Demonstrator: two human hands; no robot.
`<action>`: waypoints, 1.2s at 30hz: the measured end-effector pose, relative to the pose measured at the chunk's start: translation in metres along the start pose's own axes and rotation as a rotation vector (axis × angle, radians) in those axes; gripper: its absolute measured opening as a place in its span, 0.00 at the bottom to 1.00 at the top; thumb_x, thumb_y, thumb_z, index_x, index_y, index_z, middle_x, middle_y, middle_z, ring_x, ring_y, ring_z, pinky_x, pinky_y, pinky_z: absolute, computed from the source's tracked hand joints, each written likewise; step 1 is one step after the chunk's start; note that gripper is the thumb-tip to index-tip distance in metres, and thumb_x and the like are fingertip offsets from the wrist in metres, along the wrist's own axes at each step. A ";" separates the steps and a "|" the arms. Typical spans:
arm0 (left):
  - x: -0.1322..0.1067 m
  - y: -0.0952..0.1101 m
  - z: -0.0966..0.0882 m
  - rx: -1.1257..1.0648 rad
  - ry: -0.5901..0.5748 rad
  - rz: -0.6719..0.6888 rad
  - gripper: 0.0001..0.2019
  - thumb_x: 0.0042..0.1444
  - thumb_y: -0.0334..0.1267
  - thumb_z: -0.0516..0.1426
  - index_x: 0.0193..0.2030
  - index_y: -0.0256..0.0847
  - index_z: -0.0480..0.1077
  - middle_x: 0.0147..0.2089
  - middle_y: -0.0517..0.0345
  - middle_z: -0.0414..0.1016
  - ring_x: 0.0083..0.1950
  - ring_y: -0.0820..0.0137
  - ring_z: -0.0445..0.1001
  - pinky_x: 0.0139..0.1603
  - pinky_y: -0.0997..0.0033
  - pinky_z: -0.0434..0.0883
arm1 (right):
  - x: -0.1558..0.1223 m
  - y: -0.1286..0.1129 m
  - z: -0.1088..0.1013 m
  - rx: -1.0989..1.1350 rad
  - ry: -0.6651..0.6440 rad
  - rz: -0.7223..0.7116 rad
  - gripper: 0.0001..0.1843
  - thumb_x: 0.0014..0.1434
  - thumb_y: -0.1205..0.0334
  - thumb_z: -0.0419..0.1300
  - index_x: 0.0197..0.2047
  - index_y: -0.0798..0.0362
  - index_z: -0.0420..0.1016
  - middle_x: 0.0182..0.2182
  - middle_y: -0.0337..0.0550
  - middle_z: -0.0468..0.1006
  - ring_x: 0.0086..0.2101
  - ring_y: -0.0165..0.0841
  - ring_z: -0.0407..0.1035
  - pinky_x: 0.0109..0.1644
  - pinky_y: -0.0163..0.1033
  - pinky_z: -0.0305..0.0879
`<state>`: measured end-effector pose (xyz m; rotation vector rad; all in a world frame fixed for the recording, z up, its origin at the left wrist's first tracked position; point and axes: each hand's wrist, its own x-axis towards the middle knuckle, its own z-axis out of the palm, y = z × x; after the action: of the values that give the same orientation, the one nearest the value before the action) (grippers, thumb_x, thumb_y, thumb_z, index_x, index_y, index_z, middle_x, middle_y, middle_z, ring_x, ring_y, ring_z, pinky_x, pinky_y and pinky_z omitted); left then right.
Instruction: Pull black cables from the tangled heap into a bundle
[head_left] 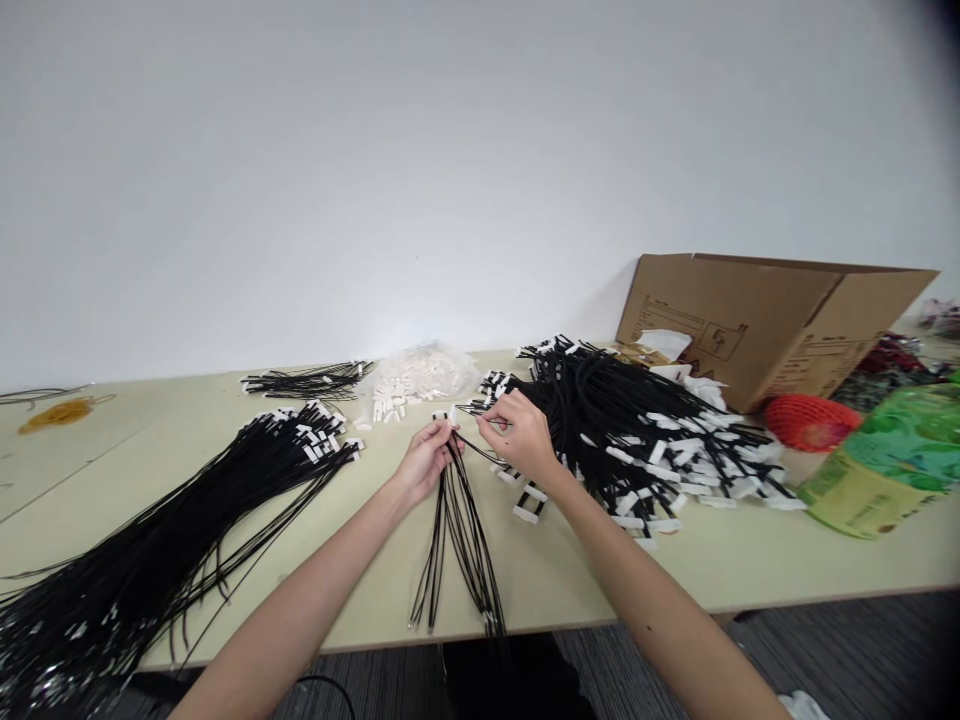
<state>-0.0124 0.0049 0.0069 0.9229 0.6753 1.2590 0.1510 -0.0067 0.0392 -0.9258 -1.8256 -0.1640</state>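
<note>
Near the middle of the table, my left hand (429, 458) is closed around the top of a white connector (452, 414) with several thin black wires (466, 520) hanging from it toward the table's front edge. Just to its right, my right hand (517, 432) pinches a thin black wire (480, 448) close to that connector. The fingertips hide the exact point where the wire meets the connector. Behind my hands lies a clear plastic bag (424, 372) of small white connectors, some of them spilled in front of it.
A long bundle of black cables (202, 500) lies on the left, a smaller one (307, 380) behind it. A large cable pile (592, 400) sits on the right, before a cardboard box (720, 320). Further right are a red netted item (810, 422) and a green plastic container (877, 470). Yellow bands (66, 413) lie far left.
</note>
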 end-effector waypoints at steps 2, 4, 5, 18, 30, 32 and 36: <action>0.000 0.000 0.000 0.001 0.000 0.002 0.08 0.43 0.35 0.62 0.29 0.34 0.70 0.25 0.60 0.68 0.26 0.77 0.69 0.32 0.75 0.68 | 0.000 0.000 0.000 0.003 0.001 0.001 0.11 0.52 0.65 0.55 0.20 0.53 0.61 0.18 0.36 0.59 0.26 0.29 0.55 0.31 0.33 0.54; 0.000 0.000 0.000 0.003 0.002 0.002 0.08 0.43 0.35 0.62 0.29 0.34 0.70 0.25 0.60 0.69 0.26 0.76 0.69 0.32 0.75 0.68 | 0.000 0.000 0.000 0.008 0.000 0.003 0.11 0.52 0.65 0.54 0.20 0.53 0.61 0.18 0.36 0.59 0.26 0.29 0.55 0.31 0.33 0.54; 0.000 0.000 0.000 0.006 0.003 0.004 0.08 0.43 0.36 0.62 0.29 0.34 0.70 0.25 0.60 0.69 0.26 0.76 0.69 0.32 0.75 0.68 | 0.000 0.000 0.000 0.011 -0.001 0.004 0.11 0.52 0.65 0.54 0.20 0.53 0.61 0.18 0.36 0.59 0.26 0.29 0.55 0.31 0.33 0.53; -0.001 0.001 0.000 0.091 -0.008 0.042 0.11 0.42 0.40 0.63 0.29 0.35 0.70 0.24 0.60 0.69 0.26 0.76 0.68 0.30 0.76 0.66 | 0.001 0.001 0.000 0.089 -0.016 0.033 0.09 0.50 0.67 0.55 0.20 0.53 0.63 0.18 0.35 0.60 0.25 0.28 0.56 0.31 0.33 0.53; -0.005 0.005 0.004 0.248 -0.001 0.082 0.13 0.41 0.43 0.63 0.28 0.35 0.70 0.24 0.59 0.68 0.24 0.76 0.68 0.27 0.76 0.63 | 0.001 0.000 -0.003 -0.041 -0.071 0.004 0.07 0.56 0.63 0.55 0.26 0.52 0.67 0.26 0.41 0.67 0.32 0.33 0.60 0.35 0.37 0.58; -0.006 0.005 0.004 0.266 -0.015 0.072 0.13 0.42 0.43 0.62 0.28 0.35 0.70 0.24 0.59 0.68 0.25 0.75 0.68 0.28 0.76 0.63 | 0.001 0.001 -0.002 -0.039 -0.079 -0.026 0.06 0.56 0.64 0.54 0.28 0.52 0.68 0.30 0.43 0.69 0.35 0.35 0.60 0.39 0.39 0.59; -0.006 0.004 0.004 0.292 -0.056 0.048 0.12 0.43 0.43 0.62 0.28 0.35 0.70 0.21 0.59 0.68 0.25 0.74 0.68 0.31 0.74 0.64 | 0.002 0.001 0.000 0.153 -0.143 -0.063 0.06 0.56 0.68 0.52 0.28 0.53 0.64 0.38 0.45 0.71 0.41 0.34 0.63 0.47 0.41 0.59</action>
<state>-0.0123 -0.0017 0.0121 1.2160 0.8105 1.1904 0.1517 -0.0051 0.0405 -0.7896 -1.9703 0.0031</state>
